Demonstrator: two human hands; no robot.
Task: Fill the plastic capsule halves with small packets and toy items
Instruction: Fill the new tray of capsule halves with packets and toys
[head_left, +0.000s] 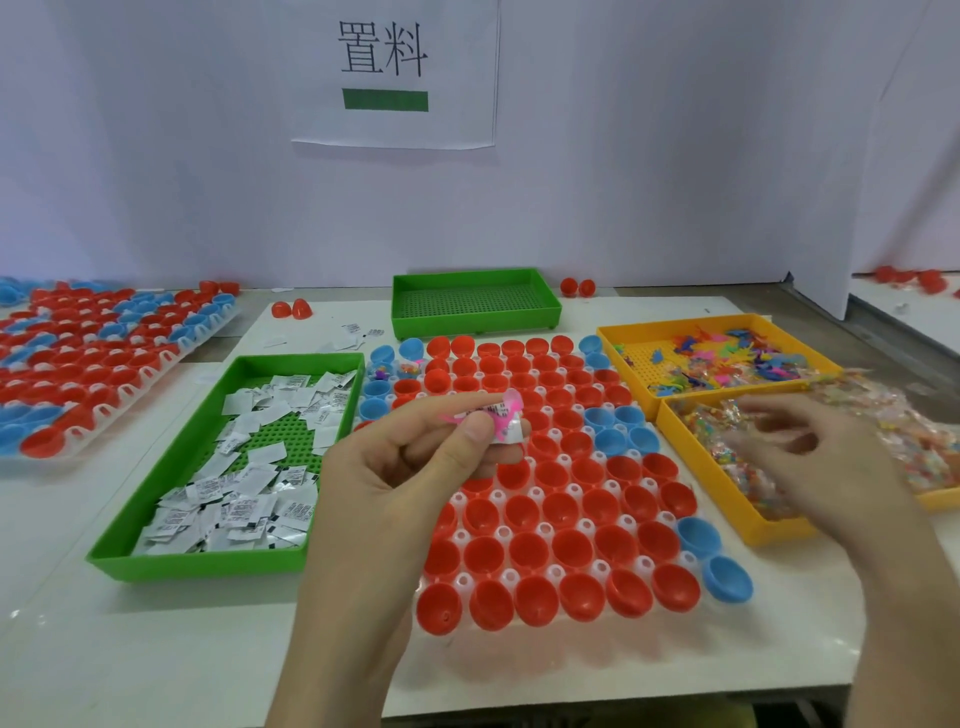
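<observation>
White worktable (156, 649), our left hand (405, 467) pinching pink toy (511, 402) and white packet (510, 435) above capsule halves (566, 551), our right hand (821, 467) blurred over yellow tray (727, 499), grip indeterminate.

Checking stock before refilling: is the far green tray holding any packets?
No, the far green tray shows only its bare perforated floor; the packets lie in the near green tray.

left hand (410, 467), packet (511, 435) pinched (pink toy (513, 402) too)

Glossy plastic capsule halves (566, 519), paper packets (244, 467)
</observation>
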